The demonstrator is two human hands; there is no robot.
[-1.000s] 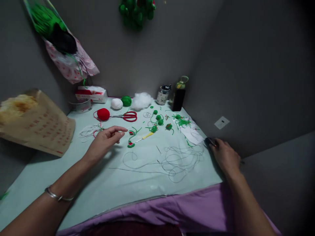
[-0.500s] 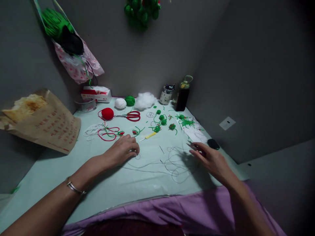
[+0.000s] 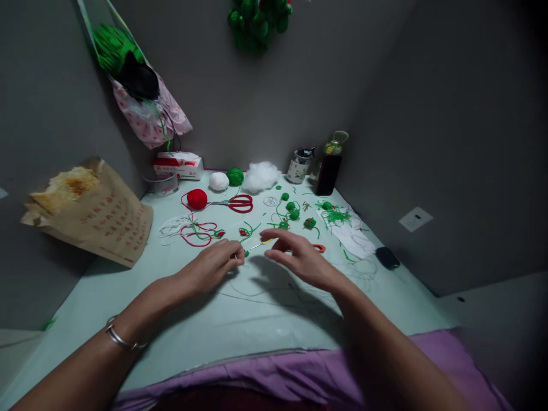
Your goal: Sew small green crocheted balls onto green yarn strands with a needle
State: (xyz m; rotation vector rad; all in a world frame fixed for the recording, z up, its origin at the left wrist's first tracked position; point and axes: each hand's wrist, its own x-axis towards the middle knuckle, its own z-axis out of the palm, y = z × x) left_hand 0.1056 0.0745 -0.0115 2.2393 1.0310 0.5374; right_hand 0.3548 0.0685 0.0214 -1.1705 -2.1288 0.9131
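Observation:
My left hand [image 3: 218, 261] is closed in a pinch over the table. A small green bit [image 3: 246, 253] shows at its fingertips; whether it is held I cannot tell. Fine grey thread [image 3: 257, 301] lies on the tabletop below and right of this hand. My right hand [image 3: 302, 260] hovers close by, thumb and fingers apart, with nothing visible between them. Beyond it, partly hidden, lie a crochet hook with a yellow handle [image 3: 268, 242] and an orange handle loop [image 3: 319, 248]. Small green crocheted balls [image 3: 293, 214] and red-and-green pieces [image 3: 243, 232] sit farther back.
Red-handled scissors [image 3: 240, 203], a red yarn ball [image 3: 197, 199] and white stuffing [image 3: 262, 177] are at the back. A paper bag with flatbread [image 3: 103, 222] stands left. At right are a bottle [image 3: 329, 171], white paper with green scraps [image 3: 353, 237] and a black object [image 3: 387, 258].
My right hand has moved left toward my left hand, and the pointed tool it held is out of its fingers. An orange loop now shows behind it. The view has shifted slightly.

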